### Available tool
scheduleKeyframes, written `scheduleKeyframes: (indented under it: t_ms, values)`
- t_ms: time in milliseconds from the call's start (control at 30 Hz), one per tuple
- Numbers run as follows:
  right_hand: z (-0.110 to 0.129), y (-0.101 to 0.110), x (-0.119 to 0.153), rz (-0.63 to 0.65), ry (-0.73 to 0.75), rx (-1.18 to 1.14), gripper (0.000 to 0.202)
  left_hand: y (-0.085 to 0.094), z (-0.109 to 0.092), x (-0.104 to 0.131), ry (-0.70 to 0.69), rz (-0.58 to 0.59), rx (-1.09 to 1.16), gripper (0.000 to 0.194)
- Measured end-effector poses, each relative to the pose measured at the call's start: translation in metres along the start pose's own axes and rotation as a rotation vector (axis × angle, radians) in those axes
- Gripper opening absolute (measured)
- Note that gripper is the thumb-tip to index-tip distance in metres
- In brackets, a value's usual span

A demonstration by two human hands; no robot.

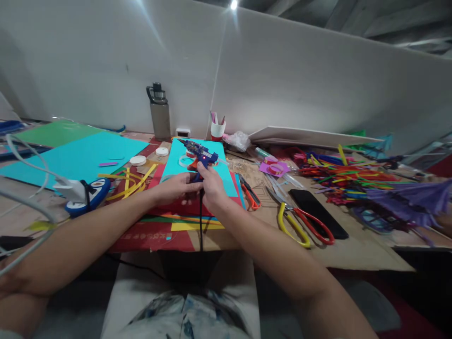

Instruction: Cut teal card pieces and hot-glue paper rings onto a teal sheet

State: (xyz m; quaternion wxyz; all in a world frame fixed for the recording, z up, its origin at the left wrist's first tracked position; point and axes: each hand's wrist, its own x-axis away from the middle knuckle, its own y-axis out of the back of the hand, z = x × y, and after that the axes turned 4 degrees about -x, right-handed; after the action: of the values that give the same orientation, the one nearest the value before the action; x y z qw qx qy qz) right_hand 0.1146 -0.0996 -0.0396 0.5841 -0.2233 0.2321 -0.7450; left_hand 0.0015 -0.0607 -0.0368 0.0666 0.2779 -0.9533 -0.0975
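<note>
A blue hot glue gun (203, 156) with an orange trigger and a small lit red light is held upright over the turquoise sheet, its nozzle pointing away to the left. My right hand (212, 184) is closed around its handle, thumb along the back. From the left, my left hand (176, 189) reaches the lower handle, its thumb and fingers closed at the grip; some fingertips are blurred. A black cord (201, 226) drops from the handle over the table edge. Behind the gun, a white ring with red (184, 161) lies on the turquoise sheet (226, 176), partly hidden.
Right of my hands lie an orange cutter (251, 194), pliers-like shears (294, 221), a black phone (319, 214) and a heap of pipe cleaners (328, 172). Leftward are yellow strips (141, 183) and a blue-white power strip (88, 197). A bottle (160, 117) stands behind.
</note>
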Motion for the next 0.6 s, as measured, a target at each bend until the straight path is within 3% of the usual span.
scheduleKeyframes:
  t_ms: [167,300,467,600]
  values:
    - [-0.004,0.005,0.0,0.096,-0.005,0.157,0.031,0.0,0.004,-0.001,-0.04,-0.091,0.027,0.045]
    - [0.012,0.025,0.018,0.171,0.209,0.482,0.033,0.0,-0.001,0.001,-0.016,-0.112,0.044,0.044]
    - [0.059,0.076,0.071,0.168,0.333,1.058,0.029,0.004,-0.006,0.002,-0.025,-0.106,0.061,0.031]
    - [0.096,0.139,0.106,-0.089,0.647,1.633,0.028,0.008,-0.005,0.002,-0.032,-0.132,0.073,0.029]
